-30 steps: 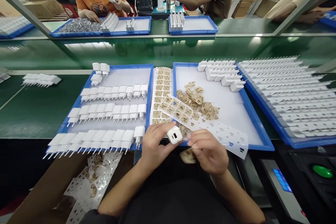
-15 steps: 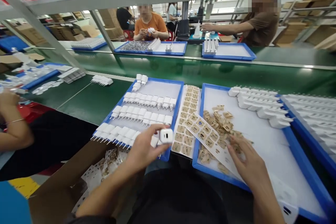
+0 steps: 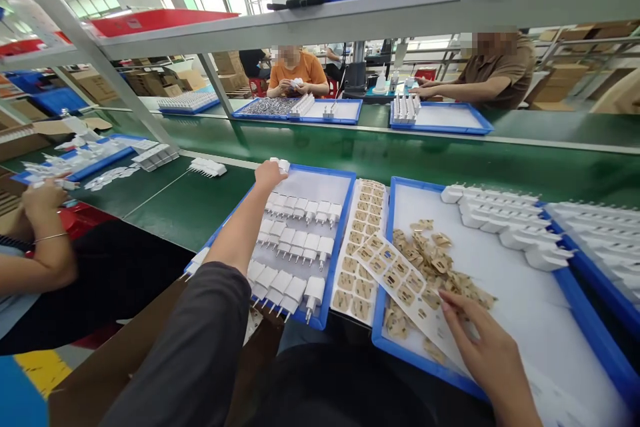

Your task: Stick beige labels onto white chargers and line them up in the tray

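Observation:
My left hand reaches to the far left corner of the left blue tray, its fingers closed about a white plug charger; the fingertips are mostly hidden. Rows of white plug chargers lie in that tray, pins towards me. My right hand is over the right blue tray, thumb and forefinger pinched at the edge of a strip of tan stickers. The strip lies slantwise across the tray's near left rim. Beside the fingers is a heap of loose tan pieces.
A sticker sheet lies between the trays. White charger housings stand in rows at the right tray's far side. A metal shelf crosses overhead. At left, a co-worker's hand is by another tray; two people sit across the green belt.
My left hand has gone from the near side of the left tray to its far left corner with the charger. My right hand stays by the sticker strip. The view has tilted up.

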Tool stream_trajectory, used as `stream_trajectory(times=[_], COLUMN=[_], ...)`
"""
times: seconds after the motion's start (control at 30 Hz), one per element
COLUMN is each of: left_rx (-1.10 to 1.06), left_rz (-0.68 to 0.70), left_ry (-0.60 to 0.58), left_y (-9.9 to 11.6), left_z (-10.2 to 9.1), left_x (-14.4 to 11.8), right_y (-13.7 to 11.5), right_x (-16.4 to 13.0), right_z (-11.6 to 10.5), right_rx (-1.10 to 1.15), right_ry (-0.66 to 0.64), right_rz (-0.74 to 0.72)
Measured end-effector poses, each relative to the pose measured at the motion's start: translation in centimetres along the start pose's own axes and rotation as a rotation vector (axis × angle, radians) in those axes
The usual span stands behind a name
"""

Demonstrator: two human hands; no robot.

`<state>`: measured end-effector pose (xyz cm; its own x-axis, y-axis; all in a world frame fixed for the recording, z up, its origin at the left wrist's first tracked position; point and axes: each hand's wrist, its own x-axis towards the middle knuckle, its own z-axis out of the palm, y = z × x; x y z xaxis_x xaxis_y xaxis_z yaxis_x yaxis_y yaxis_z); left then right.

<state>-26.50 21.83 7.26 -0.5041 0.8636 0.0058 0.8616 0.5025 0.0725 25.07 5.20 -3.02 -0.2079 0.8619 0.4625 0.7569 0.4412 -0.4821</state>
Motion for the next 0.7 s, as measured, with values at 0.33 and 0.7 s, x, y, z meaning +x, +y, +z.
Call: stream_trajectory(times=[0.33, 0.7], left_rx=[0.054, -0.055], left_rz=[-0.081, 0.536], left_ry=[0.012, -0.12], left_y=[-0.8, 7.9], left_z=[2.7, 0.1], left_x=[0.1, -8.1], right_y=[-0.8, -2.8], right_x=[0.3, 0.0], right_z=[-0.1, -2.2], right_rx=[0.016, -0.001], right_ry=[0.001, -0.246], right_rz=[-0.137, -0.248])
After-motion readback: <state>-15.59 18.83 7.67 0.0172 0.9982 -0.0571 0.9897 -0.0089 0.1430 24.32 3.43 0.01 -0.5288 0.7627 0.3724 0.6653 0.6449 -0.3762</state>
